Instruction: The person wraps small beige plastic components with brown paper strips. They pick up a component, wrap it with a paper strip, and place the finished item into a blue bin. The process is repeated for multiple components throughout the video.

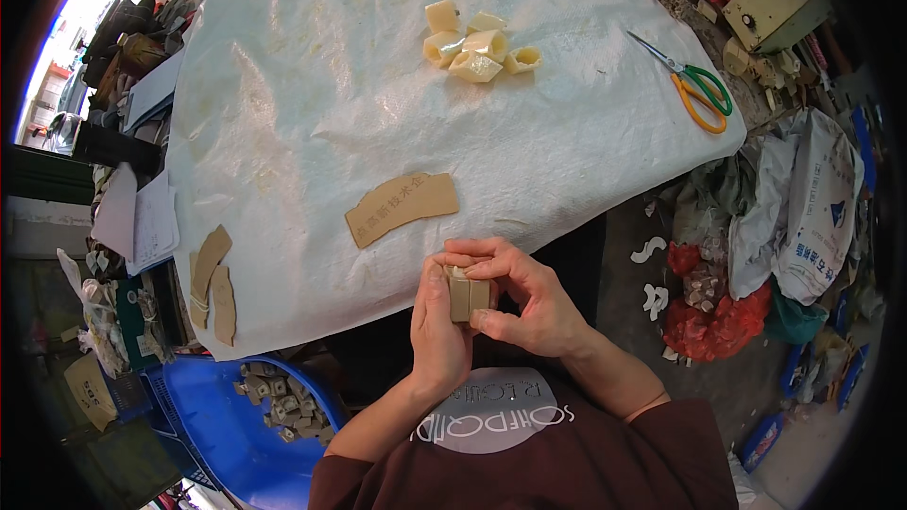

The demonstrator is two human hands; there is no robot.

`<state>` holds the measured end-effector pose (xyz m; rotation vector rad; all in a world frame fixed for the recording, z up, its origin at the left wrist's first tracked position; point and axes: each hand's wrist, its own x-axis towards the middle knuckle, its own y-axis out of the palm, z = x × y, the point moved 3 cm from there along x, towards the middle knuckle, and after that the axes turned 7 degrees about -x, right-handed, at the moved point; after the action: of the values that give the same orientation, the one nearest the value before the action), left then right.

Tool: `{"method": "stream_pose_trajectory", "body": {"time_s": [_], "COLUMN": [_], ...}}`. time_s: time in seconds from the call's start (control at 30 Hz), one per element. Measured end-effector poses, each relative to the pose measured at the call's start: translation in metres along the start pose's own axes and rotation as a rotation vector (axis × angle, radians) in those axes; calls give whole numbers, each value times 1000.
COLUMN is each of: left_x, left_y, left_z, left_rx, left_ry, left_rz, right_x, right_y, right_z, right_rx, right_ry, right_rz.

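In front of my chest, near the table's close edge, I hold a small box-shaped brown piece (461,298) with a pale bit at its top. My left hand (440,326) closes round its left side, the thumb running up along it. My right hand (531,297) grips it from the right, fingers over the top and thumb low on its side. A curved brown cardboard strip (402,209) with printing lies on the table just beyond my hands. Several similar small brown pieces (288,404) fill part of a blue plastic tub (248,472) at lower left.
White sheeting (283,132) covers the table. Several hollow pale-yellow pieces (477,52) sit in a pile at the far middle. Scissors (694,85) with green and orange handles lie at right. More cardboard strips (213,274) rest at left. Bags (723,321) crowd the floor at right.
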<state>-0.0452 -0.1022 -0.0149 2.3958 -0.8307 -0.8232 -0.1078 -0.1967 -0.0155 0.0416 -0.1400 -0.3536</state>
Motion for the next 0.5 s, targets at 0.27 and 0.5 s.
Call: {"method": "stream_pose_trajectory", "body": {"time_s": [0.27, 0.5], "left_x": [-1, 1], "left_y": [-5, -3], "left_z": [4, 4], "left_rx": [138, 257], "left_ry": [26, 79], "left_rz": [-3, 21], "right_x": [0, 2], "right_y": [-1, -6], "right_z": [6, 8], "right_rx": [-179, -278], "right_ry": [-32, -81], "right_rz": [-24, -72]}}
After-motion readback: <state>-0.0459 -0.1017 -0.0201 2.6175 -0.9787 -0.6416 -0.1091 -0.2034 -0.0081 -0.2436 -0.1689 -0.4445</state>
